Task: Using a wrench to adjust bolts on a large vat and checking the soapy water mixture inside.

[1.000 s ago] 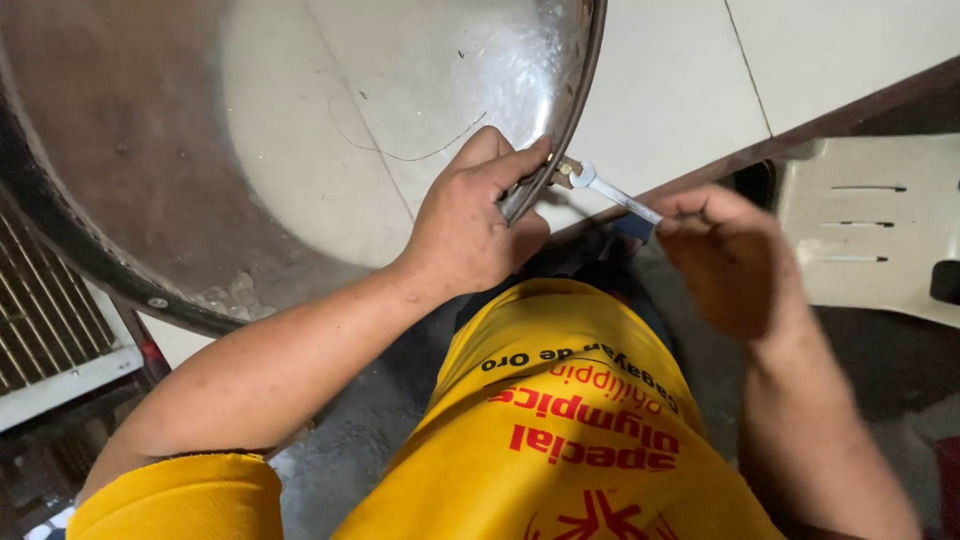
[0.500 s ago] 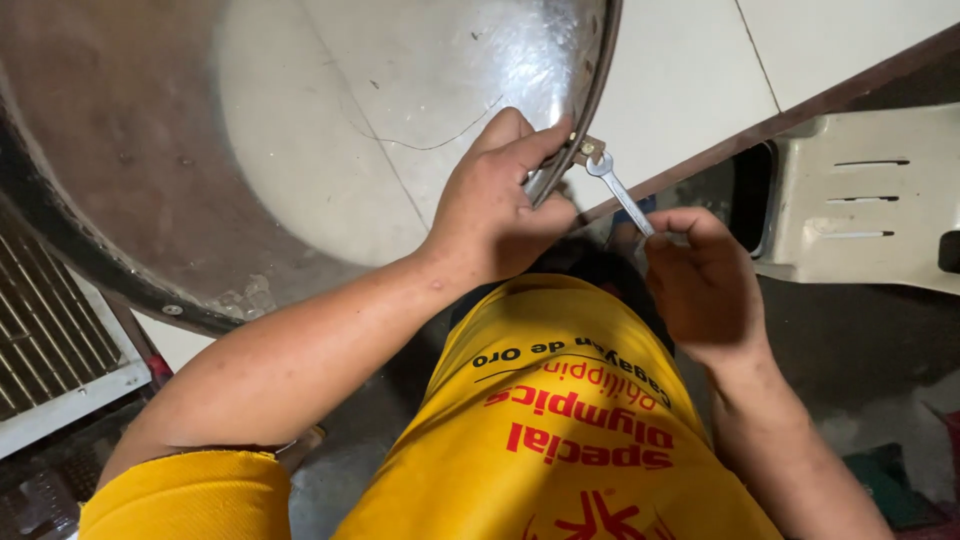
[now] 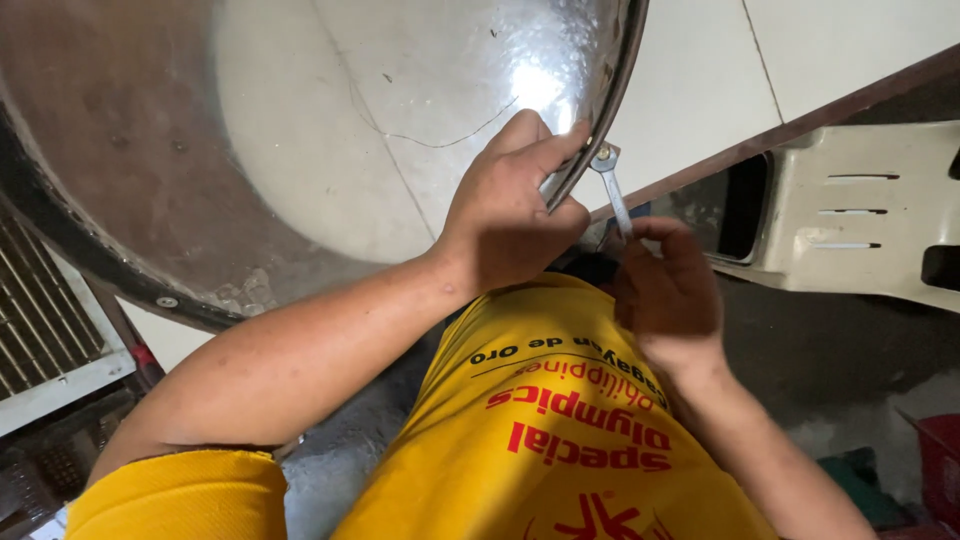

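Small silver wrench (image 3: pixel 611 186) at upper centre of the frame, head set on a bolt (image 3: pixel 601 153) at the rim of a large round metal drum (image 3: pixel 300 130), handle running down into the right hand (image 3: pixel 668 290). Right hand closed around the lower end of the wrench, just right of centre. Left hand (image 3: pixel 510 215) clamped over the drum's edge beside the bolt, fingers (image 3: pixel 545 150) inside the shiny wall, thumb outside, steadying it. Work on the bolt apparently under way and not finished: wrench on the fastener, bolt seated in the rim; tightening or loosening impossible to tell. One more screw head (image 3: pixel 166 301) visible on the drum's dark band at lower left. Drum open at the far end, nothing inside, only pale floor tile (image 3: pixel 820 50) seen through it. Cream plastic casing (image 3: pixel 860 215) at right with slots and a dark opening, contents hidden. Metal grille (image 3: pixel 40 340) at left edge; red tub corner (image 3: pixel 940 455) at lower right, contents out of view. Yellow shirt (image 3: pixel 560 440) filling the bottom of the frame.
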